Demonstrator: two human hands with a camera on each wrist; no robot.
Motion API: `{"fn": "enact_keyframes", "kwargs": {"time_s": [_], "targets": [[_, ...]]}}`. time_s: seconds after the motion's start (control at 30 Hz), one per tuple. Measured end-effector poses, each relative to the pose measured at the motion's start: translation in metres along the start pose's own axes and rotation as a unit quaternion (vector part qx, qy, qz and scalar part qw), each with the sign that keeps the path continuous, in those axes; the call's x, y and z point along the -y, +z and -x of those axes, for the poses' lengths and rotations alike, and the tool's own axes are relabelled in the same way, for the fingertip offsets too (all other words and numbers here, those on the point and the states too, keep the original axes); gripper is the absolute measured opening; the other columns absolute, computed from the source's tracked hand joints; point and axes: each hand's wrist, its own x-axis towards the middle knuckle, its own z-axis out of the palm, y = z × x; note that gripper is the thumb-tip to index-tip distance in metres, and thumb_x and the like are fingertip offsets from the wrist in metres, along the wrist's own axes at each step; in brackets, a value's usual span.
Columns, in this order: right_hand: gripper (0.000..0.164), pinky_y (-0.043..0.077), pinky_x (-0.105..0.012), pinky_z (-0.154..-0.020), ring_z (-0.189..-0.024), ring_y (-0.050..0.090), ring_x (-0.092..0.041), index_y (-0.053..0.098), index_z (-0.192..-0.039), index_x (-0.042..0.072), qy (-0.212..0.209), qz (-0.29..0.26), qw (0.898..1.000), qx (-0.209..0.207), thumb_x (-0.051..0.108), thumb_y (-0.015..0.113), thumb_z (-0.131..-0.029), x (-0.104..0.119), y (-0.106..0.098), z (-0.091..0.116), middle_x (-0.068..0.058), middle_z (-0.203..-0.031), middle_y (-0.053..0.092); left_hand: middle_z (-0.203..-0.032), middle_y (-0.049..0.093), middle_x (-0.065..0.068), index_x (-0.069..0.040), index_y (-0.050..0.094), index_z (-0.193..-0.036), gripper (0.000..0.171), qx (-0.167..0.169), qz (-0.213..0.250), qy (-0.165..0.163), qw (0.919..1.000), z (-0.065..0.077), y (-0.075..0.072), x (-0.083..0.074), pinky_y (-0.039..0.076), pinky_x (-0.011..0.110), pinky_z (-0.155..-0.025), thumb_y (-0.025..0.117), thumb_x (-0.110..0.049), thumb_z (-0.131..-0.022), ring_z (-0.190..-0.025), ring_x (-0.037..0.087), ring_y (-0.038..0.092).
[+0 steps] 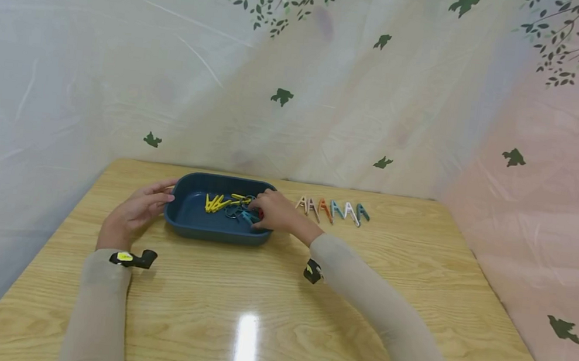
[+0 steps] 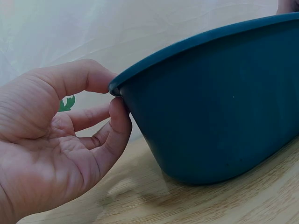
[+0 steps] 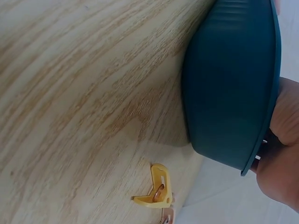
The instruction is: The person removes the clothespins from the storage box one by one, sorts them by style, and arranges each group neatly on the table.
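A dark blue plastic tub (image 1: 209, 234) stands on the table. My left hand (image 1: 140, 209) pinches its left rim (image 2: 154, 56), thumb on the lip and fingers below. In the head view my right hand (image 1: 278, 210) reaches over the right rim, fingers down inside. Yellow clothespins (image 1: 217, 203) lie loose near the tub's middle. Blue clothespins (image 1: 248, 217) and something red (image 1: 261, 214) are by the right fingers. The right fingertips are partly covered, and the tub wall hides them in the right wrist view, so I cannot tell whether they grip anything.
Right of the tub, several clothespins stand in a row near the table's back edge, among them an orange one (image 1: 325, 209), a white one (image 1: 351, 213) and a dark teal one (image 1: 362, 212). A leaf-patterned curtain (image 1: 327, 120) hangs behind the wooden table (image 1: 192, 300).
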Motion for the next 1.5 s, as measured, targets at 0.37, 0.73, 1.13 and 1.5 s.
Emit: {"fn": "enact_keyframes", "kwargs": {"time_s": [0.37,0.73,1.13,1.5], "targets": [[0.038,0.042,-0.036,-0.087,-0.089,0.054,-0.019,0.075,-0.118,0.014,0.009,0.002,1.0,0.026,0.033,0.083,-0.086,0.0001,0.0033,-0.0053,-0.003,-0.093,0.07,-0.114,0.067,-0.003,-0.019,0.065,-0.129,0.04,0.002,0.004,0.005,1.0,0.0,0.0,0.002,0.057,0.017,-0.083,0.05,0.007,-0.103,-0.097,0.006,0.065],[0.039,0.044,-0.042,-0.099,-0.099,0.058,-0.021,0.074,-0.122,0.014,0.031,-0.012,0.999,0.036,0.03,0.082,-0.088,-0.0016,0.0072,-0.0088,-0.003,-0.106,0.072,-0.113,0.067,-0.003,-0.02,0.063,-0.129,0.039,0.004,0.0,-0.005,1.0,-0.0016,-0.0019,0.0027,0.057,0.018,-0.085,0.048,0.006,-0.104,-0.096,0.005,0.066],[0.035,0.041,-0.041,-0.094,-0.088,0.055,-0.016,0.074,-0.122,0.017,0.027,-0.022,0.999,0.03,0.028,0.081,-0.089,-0.0006,0.0087,-0.0089,0.0,-0.091,0.07,-0.116,0.066,-0.004,-0.02,0.058,-0.134,0.039,-0.007,-0.008,-0.017,0.9998,-0.0005,-0.0008,0.0,0.057,0.017,-0.084,0.05,0.003,-0.104,-0.096,0.005,0.066],[0.034,0.035,-0.036,-0.085,-0.083,0.052,-0.015,0.074,-0.121,0.018,0.019,-0.033,0.999,0.021,0.027,0.081,-0.089,-0.0005,0.0087,-0.0093,0.001,-0.086,0.067,-0.114,0.067,-0.005,-0.021,0.062,-0.13,0.039,-0.006,-0.004,-0.011,0.9999,0.0002,-0.0016,-0.0011,0.057,0.017,-0.084,0.049,0.005,-0.104,-0.096,0.005,0.065]]}}
